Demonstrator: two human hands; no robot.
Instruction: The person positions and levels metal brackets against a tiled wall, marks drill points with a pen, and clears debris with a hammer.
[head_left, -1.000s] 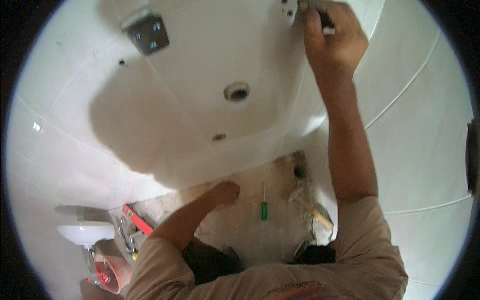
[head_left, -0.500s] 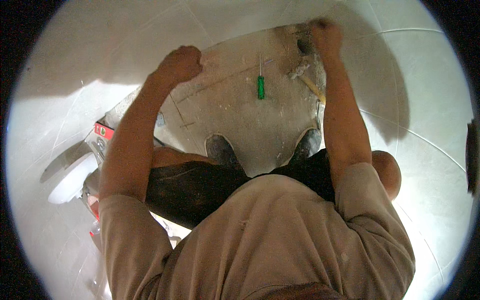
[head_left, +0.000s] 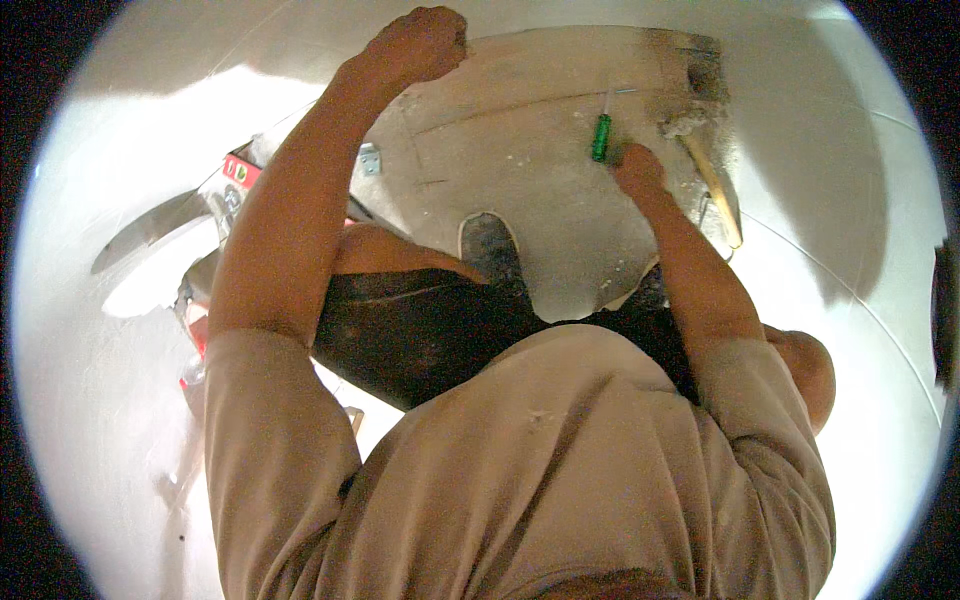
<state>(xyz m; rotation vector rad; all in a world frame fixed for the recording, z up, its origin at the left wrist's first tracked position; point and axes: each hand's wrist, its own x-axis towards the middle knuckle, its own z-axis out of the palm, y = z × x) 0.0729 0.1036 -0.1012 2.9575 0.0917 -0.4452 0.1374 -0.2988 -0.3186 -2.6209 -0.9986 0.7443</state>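
Observation:
My left hand [head_left: 425, 45] is closed at the far left edge of the bare, dusty floor patch [head_left: 530, 150]; whatever it may hold is hidden. On the right, my right hand [head_left: 640, 170] hovers over or rests on the patch, right beside the handle end of a green-handled screwdriver [head_left: 601, 138]. Its fingers point down and away, mostly hidden by the back of the hand. The screwdriver lies with its shaft pointing away from me. Further right lies a hammer [head_left: 712, 190] with a pale wooden handle, its head crusted and whitish.
A dark hole [head_left: 705, 76] breaks the patch's far right corner. Pale tiles [head_left: 840, 200] surround the patch. To the left are a metal hinge-like plate [head_left: 371, 159], a red spirit level [head_left: 240, 171] and a blade-shaped tool [head_left: 150, 232]. My dark shoe [head_left: 490, 250] stands on the patch.
My right hand has come back from the hole toward me, to beside the screwdriver. My left hand has moved farther away. The whole view has shifted, so the floor things appear farther right.

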